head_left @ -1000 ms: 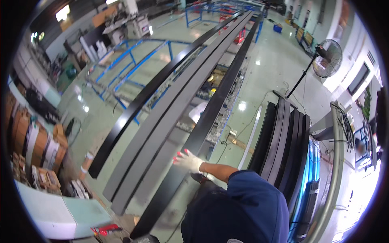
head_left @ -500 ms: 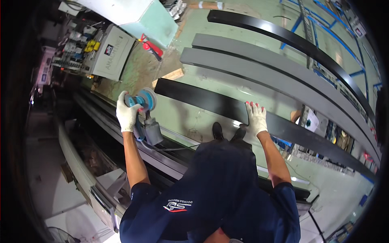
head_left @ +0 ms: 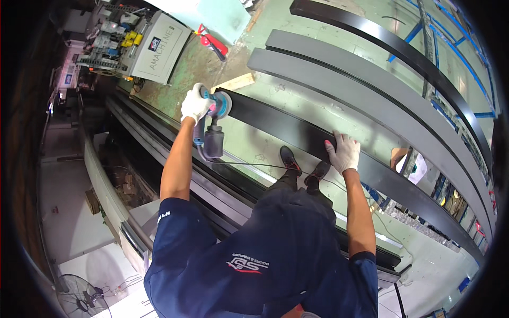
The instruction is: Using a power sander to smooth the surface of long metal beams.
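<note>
My left hand (head_left: 195, 103), in a white glove, is wrapped round the head of a blue orbital sander (head_left: 216, 104). Its round pad faces the left end of a long black profile (head_left: 286, 124) and seems to touch it. A dark dust canister (head_left: 213, 142) hangs from the sander, and a cable trails off to the right. My right hand (head_left: 344, 152), gloved too, lies with fingers spread on the middle of the profile, holding nothing.
Beyond the profile lie two long grey profiles (head_left: 339, 85) and another black one (head_left: 382, 42). A wooden block (head_left: 236, 82) sits by the profile's left end. A red fire extinguisher (head_left: 213, 45) stands farther off, near a white machine cabinet (head_left: 160, 47). More long profiles (head_left: 154, 143) run along my left.
The left hand has brought the sander rightward and up to the profile's end, turning its pad toward it. My right hand remains on the profile. The whole view has shifted slightly.
</note>
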Available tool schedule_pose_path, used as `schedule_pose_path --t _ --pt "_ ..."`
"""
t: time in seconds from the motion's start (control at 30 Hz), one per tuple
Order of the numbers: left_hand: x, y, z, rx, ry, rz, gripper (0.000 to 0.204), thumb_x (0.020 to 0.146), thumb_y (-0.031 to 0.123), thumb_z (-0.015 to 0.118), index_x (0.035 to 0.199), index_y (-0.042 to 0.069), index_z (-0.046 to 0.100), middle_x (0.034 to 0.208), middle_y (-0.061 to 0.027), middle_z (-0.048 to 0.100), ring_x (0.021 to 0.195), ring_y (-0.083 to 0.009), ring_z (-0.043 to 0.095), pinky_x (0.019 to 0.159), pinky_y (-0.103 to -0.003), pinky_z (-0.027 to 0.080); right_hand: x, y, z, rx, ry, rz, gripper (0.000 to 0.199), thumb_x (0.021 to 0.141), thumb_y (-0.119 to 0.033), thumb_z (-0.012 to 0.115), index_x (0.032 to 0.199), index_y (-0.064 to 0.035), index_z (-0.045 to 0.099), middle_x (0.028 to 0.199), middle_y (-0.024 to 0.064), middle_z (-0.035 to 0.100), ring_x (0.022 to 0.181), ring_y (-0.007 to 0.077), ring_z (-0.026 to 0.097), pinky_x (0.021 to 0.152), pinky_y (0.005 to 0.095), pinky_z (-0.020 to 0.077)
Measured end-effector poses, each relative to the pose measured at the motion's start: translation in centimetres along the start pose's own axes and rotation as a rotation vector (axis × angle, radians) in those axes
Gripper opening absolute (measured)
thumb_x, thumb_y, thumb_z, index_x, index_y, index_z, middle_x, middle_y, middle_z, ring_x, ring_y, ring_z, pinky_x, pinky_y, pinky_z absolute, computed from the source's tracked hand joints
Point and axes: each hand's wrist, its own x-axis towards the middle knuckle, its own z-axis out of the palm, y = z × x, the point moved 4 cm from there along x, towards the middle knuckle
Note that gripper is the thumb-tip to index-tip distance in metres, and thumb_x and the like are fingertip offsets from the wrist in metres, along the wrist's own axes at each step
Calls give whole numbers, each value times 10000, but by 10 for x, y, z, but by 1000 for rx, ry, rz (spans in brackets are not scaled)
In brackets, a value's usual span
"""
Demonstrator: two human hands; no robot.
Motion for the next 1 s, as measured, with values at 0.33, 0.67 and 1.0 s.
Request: schedule_pose_path --t 0.33,0.67,1.0 --pt "50 -8 3 85 -234 -52 818 713 444 934 1432 170 657 1368 -290 756 1302 -504 737 1100 -535 594 23 -2 18 -121 62 202 532 1136 -607 622 1153 -121 837 1035 139 828 1025 366 768 955 506 540" --pt "59 21 -11 -178 -396 -321 1044 724 759 963 1371 4 647 1275 -281 810 1233 -441 796 1070 -497 619 17 5 13 -147 80 277 572 1148 -589 581 1063 -97 859 1039 166 837 1027 371 776 937 502 547" --pt "127 -6 7 5 -191 60 872 695 450 974 1427 41 732 1350 -281 807 1275 -468 773 1111 -530 610 40 1 25 -214 44 397 784 1182 -671 412 848 -98 830 899 224 810 878 450 786 883 579 587"
